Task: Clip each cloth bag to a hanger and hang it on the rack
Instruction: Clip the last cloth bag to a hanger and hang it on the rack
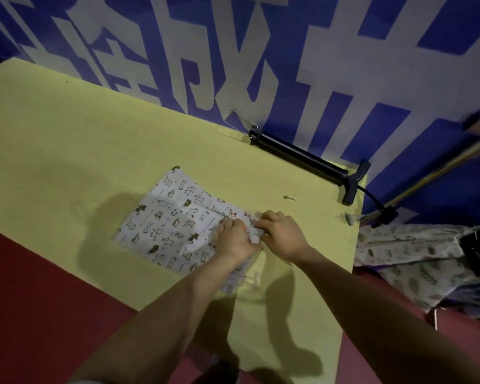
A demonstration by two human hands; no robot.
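- Apparently mid-step: printed cloth bag (175, 220) lying flat on the yellow worktop (53, 151), near its right end.
- Left hand (233, 239) and right hand (280, 231) close together at the bag's right edge, fingers curled and pinching bunched cloth; something thin between them, possibly a clip, too small to tell.
- No hanger plainly visible on this bag; clipping likely under way, hanging not yet done.
- Off the worktop's right end, more patterned cloth (416, 261) below a metal rail (438, 173); hung already or waiting, hard to say.
- Black pump (302, 155) by the wall, irrelevant.
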